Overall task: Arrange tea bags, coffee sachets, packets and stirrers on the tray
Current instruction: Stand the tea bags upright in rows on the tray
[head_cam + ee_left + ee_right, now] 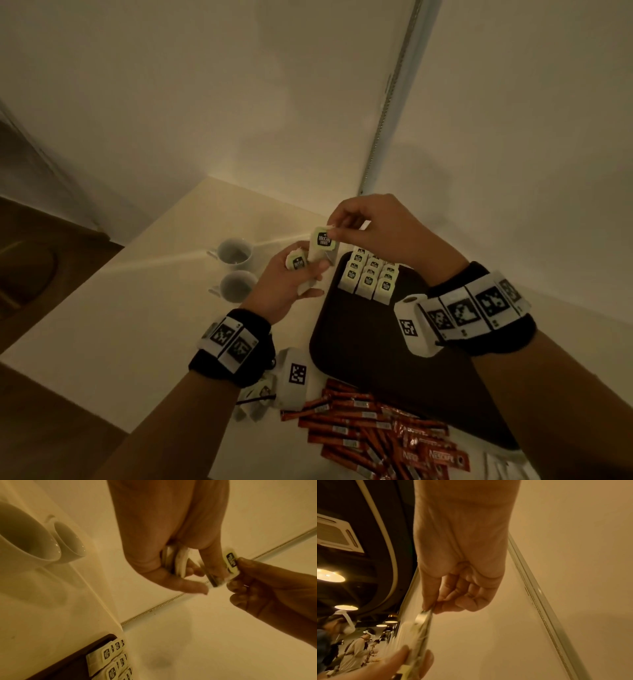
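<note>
Right hand [373,229] pinches a tea bag [323,244] by its top corner, centre frame, hanging upright. Left hand [291,284] grips more bags [297,263]. Tray [363,346] rows [371,279] lie just lower right, nearest the right hand.

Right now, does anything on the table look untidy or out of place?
Yes. The red coffee sachets lie in a loose, crossing heap on the white table, off the dark tray. The pale green tea bags on the tray stand in neat rows.
</note>
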